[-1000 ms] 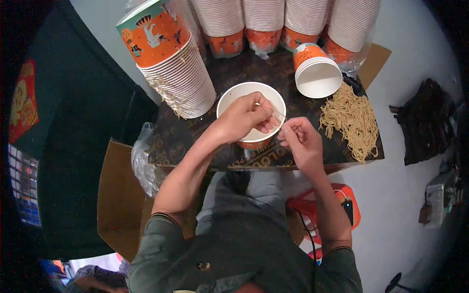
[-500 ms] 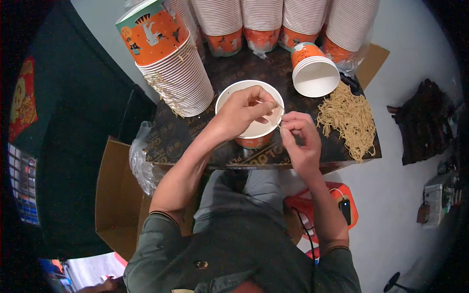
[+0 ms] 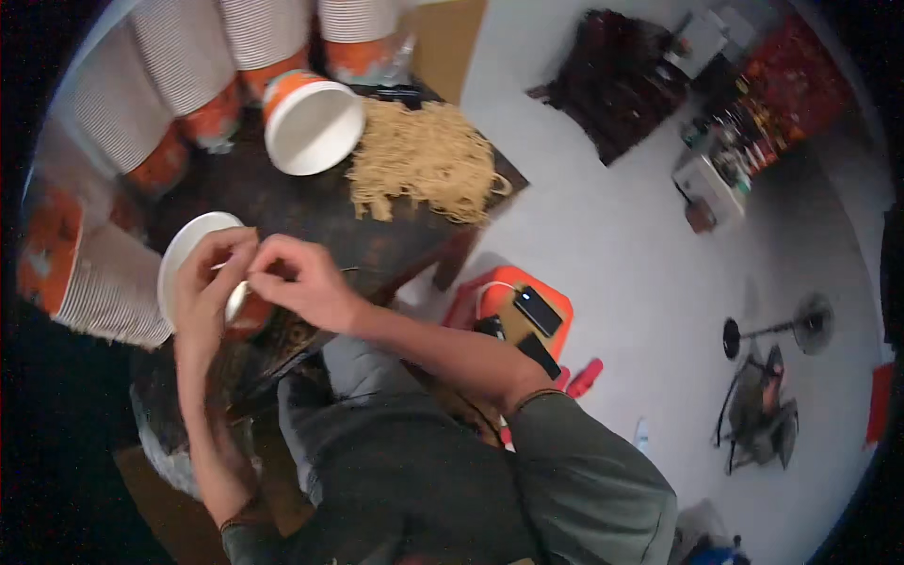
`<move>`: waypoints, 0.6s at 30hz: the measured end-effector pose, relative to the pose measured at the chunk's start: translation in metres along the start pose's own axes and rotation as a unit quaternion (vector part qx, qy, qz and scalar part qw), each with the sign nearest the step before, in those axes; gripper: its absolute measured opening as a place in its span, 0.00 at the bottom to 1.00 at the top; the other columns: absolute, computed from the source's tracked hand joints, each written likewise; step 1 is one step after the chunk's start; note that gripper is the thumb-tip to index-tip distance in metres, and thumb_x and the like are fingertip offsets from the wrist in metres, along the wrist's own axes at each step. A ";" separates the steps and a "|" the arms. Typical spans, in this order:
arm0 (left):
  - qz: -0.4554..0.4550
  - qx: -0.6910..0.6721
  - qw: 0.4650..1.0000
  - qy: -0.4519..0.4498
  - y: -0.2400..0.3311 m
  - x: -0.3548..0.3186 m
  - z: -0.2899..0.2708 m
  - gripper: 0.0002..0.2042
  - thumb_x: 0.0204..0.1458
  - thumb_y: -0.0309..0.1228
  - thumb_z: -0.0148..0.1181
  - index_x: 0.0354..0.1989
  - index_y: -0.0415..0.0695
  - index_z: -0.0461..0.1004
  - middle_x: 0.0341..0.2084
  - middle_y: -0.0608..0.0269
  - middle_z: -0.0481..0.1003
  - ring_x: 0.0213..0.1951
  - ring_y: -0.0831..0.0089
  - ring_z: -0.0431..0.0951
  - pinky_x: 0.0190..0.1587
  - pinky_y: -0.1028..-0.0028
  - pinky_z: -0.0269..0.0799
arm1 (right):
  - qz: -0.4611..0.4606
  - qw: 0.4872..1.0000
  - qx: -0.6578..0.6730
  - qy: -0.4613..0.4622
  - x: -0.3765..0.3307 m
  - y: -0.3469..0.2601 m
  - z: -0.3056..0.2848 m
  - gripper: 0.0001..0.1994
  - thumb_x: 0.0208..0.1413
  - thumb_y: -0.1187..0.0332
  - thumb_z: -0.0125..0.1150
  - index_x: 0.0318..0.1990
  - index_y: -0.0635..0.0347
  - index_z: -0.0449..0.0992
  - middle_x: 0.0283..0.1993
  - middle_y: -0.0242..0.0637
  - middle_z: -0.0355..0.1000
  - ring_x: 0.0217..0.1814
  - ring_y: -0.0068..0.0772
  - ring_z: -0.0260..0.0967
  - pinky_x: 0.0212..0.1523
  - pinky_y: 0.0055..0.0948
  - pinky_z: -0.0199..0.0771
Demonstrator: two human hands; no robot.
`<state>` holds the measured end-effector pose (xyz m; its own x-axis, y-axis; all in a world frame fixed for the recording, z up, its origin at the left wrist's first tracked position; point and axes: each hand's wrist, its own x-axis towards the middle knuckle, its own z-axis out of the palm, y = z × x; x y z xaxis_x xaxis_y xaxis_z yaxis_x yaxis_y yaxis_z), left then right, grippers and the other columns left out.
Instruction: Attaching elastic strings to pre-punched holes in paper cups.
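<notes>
A white-lined paper bucket [image 3: 193, 229] with an orange outside stands at the table's near edge, partly covered by my hands. My left hand [image 3: 209, 281] is over its mouth, thumb and fingers pinched together. Just to the right, my right hand [image 3: 306, 285] is closed at the rim, its fingertips close to those of the left. Between them they grip what looks like a thin pale cord; blur and the fingers hide most of it. A heap of tan cords [image 3: 428, 158] lies farther right on the table.
An orange and white bucket [image 3: 315, 127] lies on its side by the heap. Tall stacks of nested buckets [image 3: 179, 56] line the back, with another stack [image 3: 113, 287] at left. Beyond the table corner, a red-orange stool [image 3: 556, 282] carries a phone [image 3: 538, 311]. A fan [image 3: 772, 331] stands on the floor.
The whole view has swung to the right, so table and hands appear farther left and more floor shows. My hands remain together at the bucket's rim.
</notes>
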<state>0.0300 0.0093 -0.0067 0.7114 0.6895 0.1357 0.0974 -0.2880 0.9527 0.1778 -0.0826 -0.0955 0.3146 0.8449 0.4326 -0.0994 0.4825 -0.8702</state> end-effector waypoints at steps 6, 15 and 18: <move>0.058 0.169 0.984 0.010 0.008 -0.034 0.001 0.12 0.69 0.27 0.61 0.57 0.39 0.79 0.50 0.65 0.79 0.49 0.75 0.77 0.53 0.73 0.72 | -0.093 0.994 -0.040 0.038 -0.004 -0.003 0.003 0.03 0.64 0.75 0.68 0.41 0.64 0.79 0.43 0.32 0.78 0.46 0.20 0.75 0.46 0.26 0.76; 0.034 0.179 0.982 0.058 -0.012 -0.043 -0.001 0.05 0.68 0.26 0.63 0.48 0.39 0.80 0.39 0.67 0.80 0.41 0.78 0.77 0.48 0.74 0.72 | -0.167 0.975 -0.127 0.077 -0.007 -0.007 0.010 0.06 0.56 0.78 0.69 0.37 0.62 0.76 0.40 0.41 0.77 0.44 0.42 0.80 0.46 0.37 0.79; 0.042 0.179 0.981 0.060 -0.011 -0.042 0.001 0.05 0.68 0.26 0.63 0.48 0.39 0.80 0.38 0.67 0.80 0.40 0.79 0.77 0.47 0.75 0.72 | -0.187 0.969 -0.146 0.068 -0.005 -0.009 0.006 0.07 0.55 0.77 0.69 0.38 0.61 0.76 0.41 0.41 0.76 0.46 0.45 0.79 0.48 0.40 0.80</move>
<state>0.0001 -0.0174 -0.0227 0.6431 0.7199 0.2610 0.2948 -0.5473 0.7833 0.1711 -0.0900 -0.0881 0.4012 0.5761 0.7121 0.3112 0.6455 -0.6975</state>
